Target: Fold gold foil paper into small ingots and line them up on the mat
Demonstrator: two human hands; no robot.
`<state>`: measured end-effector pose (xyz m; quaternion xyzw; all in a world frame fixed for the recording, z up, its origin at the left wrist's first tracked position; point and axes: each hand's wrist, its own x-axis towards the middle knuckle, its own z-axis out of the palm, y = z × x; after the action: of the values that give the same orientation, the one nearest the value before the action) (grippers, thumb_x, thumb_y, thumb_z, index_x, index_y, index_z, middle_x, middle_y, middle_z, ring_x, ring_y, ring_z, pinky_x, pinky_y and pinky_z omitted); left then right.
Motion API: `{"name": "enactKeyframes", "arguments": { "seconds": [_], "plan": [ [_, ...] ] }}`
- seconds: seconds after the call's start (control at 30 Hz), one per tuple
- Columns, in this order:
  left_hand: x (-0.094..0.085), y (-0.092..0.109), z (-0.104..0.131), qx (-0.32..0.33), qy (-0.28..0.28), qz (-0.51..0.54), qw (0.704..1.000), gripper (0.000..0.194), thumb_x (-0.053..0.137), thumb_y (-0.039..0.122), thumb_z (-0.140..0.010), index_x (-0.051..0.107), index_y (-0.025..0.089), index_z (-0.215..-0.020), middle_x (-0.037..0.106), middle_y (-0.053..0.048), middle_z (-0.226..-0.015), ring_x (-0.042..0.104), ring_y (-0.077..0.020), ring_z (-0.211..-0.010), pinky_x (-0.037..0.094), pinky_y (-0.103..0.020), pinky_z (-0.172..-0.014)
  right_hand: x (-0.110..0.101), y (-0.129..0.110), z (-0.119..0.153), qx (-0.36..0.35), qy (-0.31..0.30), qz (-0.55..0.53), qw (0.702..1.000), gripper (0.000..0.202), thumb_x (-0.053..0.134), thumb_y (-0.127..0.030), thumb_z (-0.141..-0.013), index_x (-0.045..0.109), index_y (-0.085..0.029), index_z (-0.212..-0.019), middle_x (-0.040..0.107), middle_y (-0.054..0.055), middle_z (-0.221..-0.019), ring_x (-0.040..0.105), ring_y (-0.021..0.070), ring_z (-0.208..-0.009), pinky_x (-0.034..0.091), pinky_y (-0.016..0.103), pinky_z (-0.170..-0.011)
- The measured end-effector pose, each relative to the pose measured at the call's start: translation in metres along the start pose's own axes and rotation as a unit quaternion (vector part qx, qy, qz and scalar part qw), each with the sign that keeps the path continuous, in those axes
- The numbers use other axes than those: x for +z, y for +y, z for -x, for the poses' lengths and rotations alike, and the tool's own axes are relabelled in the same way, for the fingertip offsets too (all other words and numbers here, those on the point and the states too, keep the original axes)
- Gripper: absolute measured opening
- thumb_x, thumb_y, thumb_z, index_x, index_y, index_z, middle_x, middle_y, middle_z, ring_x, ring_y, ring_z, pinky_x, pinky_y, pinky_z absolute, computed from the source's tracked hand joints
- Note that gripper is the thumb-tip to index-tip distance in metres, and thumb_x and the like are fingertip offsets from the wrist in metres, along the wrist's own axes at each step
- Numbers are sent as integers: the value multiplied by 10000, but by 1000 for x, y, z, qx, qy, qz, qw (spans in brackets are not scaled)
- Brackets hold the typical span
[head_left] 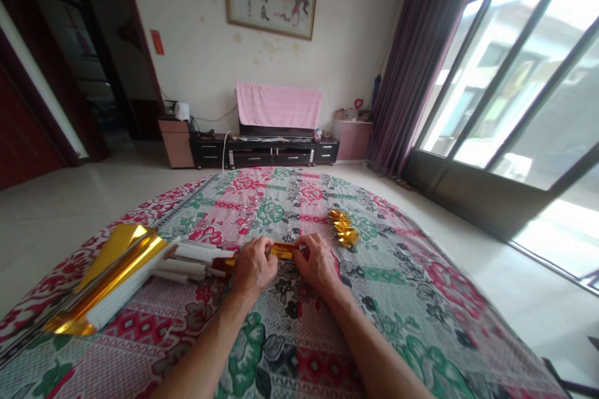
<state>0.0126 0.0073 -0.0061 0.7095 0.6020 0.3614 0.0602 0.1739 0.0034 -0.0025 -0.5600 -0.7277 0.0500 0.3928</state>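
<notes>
Between my two hands lies a narrow folded strip of gold foil paper (283,250), close above the flowered cloth. My left hand (255,265) pinches its left end, and my right hand (318,260) pinches the right end; the fingertips are partly hidden. Left of my left hand are several rolled or folded white paper pieces (187,262), with some gold showing beside the wrist. Farther left lies a larger stack of gold foil sheets (119,262) with white undersides. A row of folded gold foil pieces (343,227) sits beyond my right hand.
A flowered cloth (397,324) in red, green and grey covers the round surface before me. Across the room stand a low black cabinet (271,156) and a screen under a pink towel (279,105). Large windows (505,75) and a purple curtain (416,56) are at right.
</notes>
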Motion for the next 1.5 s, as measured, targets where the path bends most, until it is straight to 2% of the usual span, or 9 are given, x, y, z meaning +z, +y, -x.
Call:
{"name": "enactKeyframes", "arguments": {
  "seconds": [0.1, 0.37, 0.53, 0.7, 0.83, 0.93, 1.0, 1.3, 1.5],
  "plan": [
    [-1, 1, 0, 3, 1, -4, 1000, 288, 490, 114, -660, 586, 181, -923, 591, -33, -779, 544, -184, -775, 429, -294, -757, 0, 0, 0, -1, -5, -4, 1000, 132, 557, -182, -752, 609, -210, -871, 560, 29, -863, 518, 149, -770, 383, 242, -704],
    [0, 2, 0, 2, 17, -9, 1000, 286, 511, 176, -709, 558, 186, -991, 595, -26, -759, 567, -179, -765, 433, -282, -743, 2, 2, -1, -3, -3, -1, 1000, 102, 532, -186, -781, 622, -208, -824, 565, 16, -811, 522, 129, -719, 374, 222, -662],
    [-2, 5, 1, -22, 40, 1, 999, 282, 517, 225, -731, 538, 185, -1010, 598, -19, -729, 591, -181, -715, 438, -280, -686, 1, 1, -2, -1, 22, -15, 1000, 107, 524, -173, -784, 627, -202, -786, 574, 23, -818, 540, 137, -754, 389, 225, -681],
    [-3, 8, 0, -61, 56, 67, 994, 345, 532, 276, -735, 506, 185, -1066, 623, 3, -686, 603, -166, -625, 442, -272, -646, -1, -3, -3, 1, 45, -22, 999, 99, 519, -159, -776, 611, -194, -766, 580, 23, -800, 540, 136, -742, 395, 225, -681],
    [-4, 11, -1, -109, 85, 121, 983, 268, 550, 325, -723, 525, 188, -953, 635, 2, -685, 613, -156, -617, 448, -254, -613, -1, -6, -4, 4, 71, -27, 997, 101, 505, -160, -782, 596, -187, -749, 582, 21, -788, 537, 132, -732, 392, 225, -687],
    [-5, 13, -1, -93, 65, 143, 983, 157, 544, 338, -729, 546, 195, -793, 639, 3, -692, 620, -147, -618, 455, -244, -610, 0, -8, -4, -1, 87, -32, 996, 105, 493, -163, -792, 589, -183, -755, 584, 20, -780, 536, 132, -730, 393, 228, -693],
    [-6, 15, 0, -74, 37, 172, 982, 143, 538, 337, -737, 557, 196, -757, 651, 4, -718, 630, -141, -623, 463, -236, -611, 1, -8, -4, -8, 89, -34, 995, 105, 489, -165, -798, 586, -183, -760, 586, 20, -781, 538, 133, -732, 393, 229, -695],
    [-8, 15, -2, -72, -21, 297, 952, 158, 541, 325, -742, 608, 202, -816, 702, -4, -766, 662, -171, -707, 497, -261, -686, -3, -13, -2, -45, 66, -42, 996, 93, 495, -176, -805, 584, -192, -787, 584, 20, -795, 541, 141, -774, 393, 238, -716],
    [-9, 16, -3, -102, -40, 402, 909, 266, 608, 356, -691, 610, 172, -883, 710, -32, -835, 660, -187, -779, 500, -263, -706, -3, -15, 0, -71, 50, -24, 996, 84, 497, -182, -814, 580, -197, -810, 575, 28, -822, 531, 158, -830, 385, 259, -761]
  ]
}}
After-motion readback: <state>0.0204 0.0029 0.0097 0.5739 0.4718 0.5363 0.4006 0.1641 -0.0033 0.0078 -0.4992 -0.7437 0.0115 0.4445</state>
